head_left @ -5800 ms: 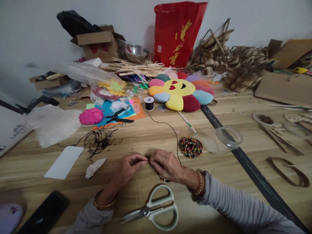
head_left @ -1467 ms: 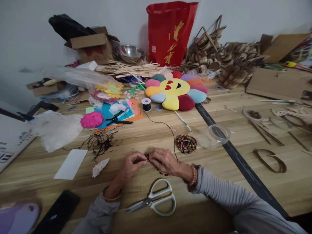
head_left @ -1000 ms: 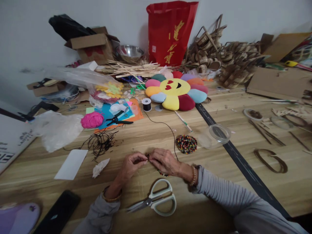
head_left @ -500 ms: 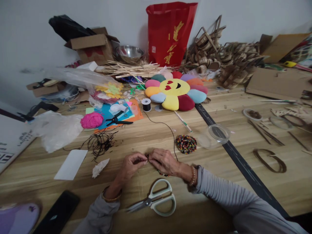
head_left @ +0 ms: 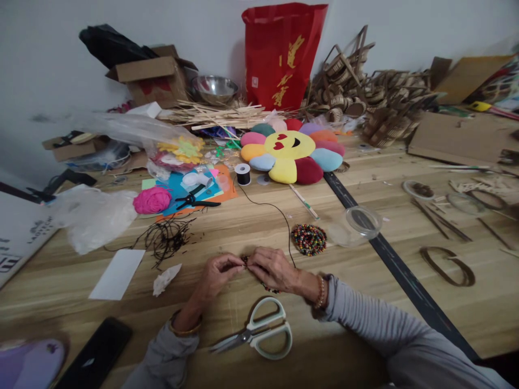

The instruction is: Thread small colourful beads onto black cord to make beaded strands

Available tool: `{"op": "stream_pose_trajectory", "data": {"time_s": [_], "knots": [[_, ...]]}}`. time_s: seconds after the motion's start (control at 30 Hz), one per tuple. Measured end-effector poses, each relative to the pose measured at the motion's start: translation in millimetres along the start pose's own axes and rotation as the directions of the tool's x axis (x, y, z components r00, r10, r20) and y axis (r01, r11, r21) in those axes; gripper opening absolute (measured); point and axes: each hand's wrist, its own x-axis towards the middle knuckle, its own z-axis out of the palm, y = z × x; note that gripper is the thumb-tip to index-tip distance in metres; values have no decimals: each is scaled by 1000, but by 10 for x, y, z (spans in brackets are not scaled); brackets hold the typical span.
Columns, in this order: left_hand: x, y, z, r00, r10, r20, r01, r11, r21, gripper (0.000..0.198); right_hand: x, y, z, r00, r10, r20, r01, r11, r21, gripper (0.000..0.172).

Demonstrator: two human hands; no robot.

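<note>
Both hands meet over the table in the lower middle. My left hand (head_left: 219, 275) is closed, its thumb and fingertips pinching one end of a small beaded strand (head_left: 245, 260). Around the rest of that strand the fingers of my right hand (head_left: 275, 270) are wrapped, and some coloured beads show below them. A black cord (head_left: 272, 204) runs from a white spool (head_left: 243, 174) down to my right hand. Beyond that hand lies a coil of coloured beads (head_left: 308, 239). White-handled scissors (head_left: 259, 332) rest slightly apart, nearer to me.
At the left are tangled black cords (head_left: 168, 240), pink yarn (head_left: 152, 200), black pliers (head_left: 197, 201), white paper (head_left: 117, 274) and a phone (head_left: 97, 354). A flower cushion (head_left: 290, 146) and a red bag (head_left: 284, 54) stand behind. A clear lid (head_left: 364, 222) is at the right.
</note>
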Motion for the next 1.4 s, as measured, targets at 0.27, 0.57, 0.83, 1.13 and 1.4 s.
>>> {"op": "stream_pose_trajectory", "data": {"time_s": [0.27,0.57,0.83,1.13,1.4], "knots": [[-1,-6,-8,1000,22,-2,-22,1000,18,7,5,-10,-14,1000,-2,-4,2,1000,-12,12],[0,-12,-5,1000,25,19,-25,1000,6,6,8,-11,-7,1000,6,6,-6,1000,-6,11],[7,-18,-18,1000,8,26,-8,1000,6,7,20,-23,-24,1000,8,9,-8,1000,-14,12],[3,-14,-12,1000,-12,1,12,1000,-7,10,-5,2,12,1000,3,8,-3,1000,-13,10],[1,13,-12,1000,5,9,-5,1000,-5,9,10,-16,-2,1000,8,3,-8,1000,-12,10]]}}
